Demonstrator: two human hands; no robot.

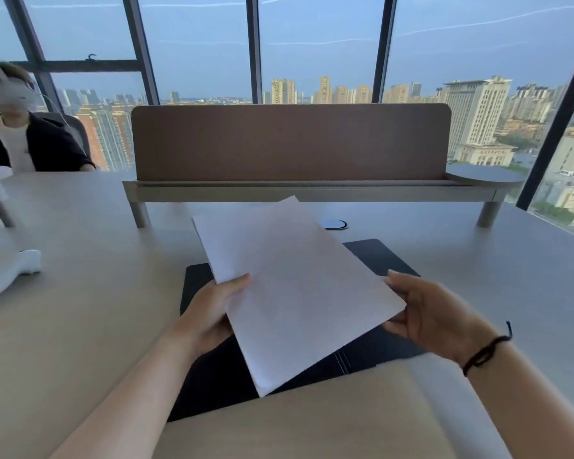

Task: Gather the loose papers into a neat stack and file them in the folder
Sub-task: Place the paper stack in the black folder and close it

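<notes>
A stack of white papers [295,289] is held tilted above the table, its far corner pointing away from me. My left hand [212,313] grips its left edge, thumb on top. My right hand [428,313], with a dark cord bracelet at the wrist, holds the right edge near the corner. Under the papers a black folder [378,256] lies open and flat on the light wooden table [80,326]; its spine shows near the papers' lower right edge. Most of the folder is hidden by the papers and my hands.
A brown divider panel on a raised shelf [292,190] crosses the table behind the folder. A round cable port [334,224] sits below it. A white object [7,273] lies at the left. Another person [24,140] sits at the far left. Windows stand behind.
</notes>
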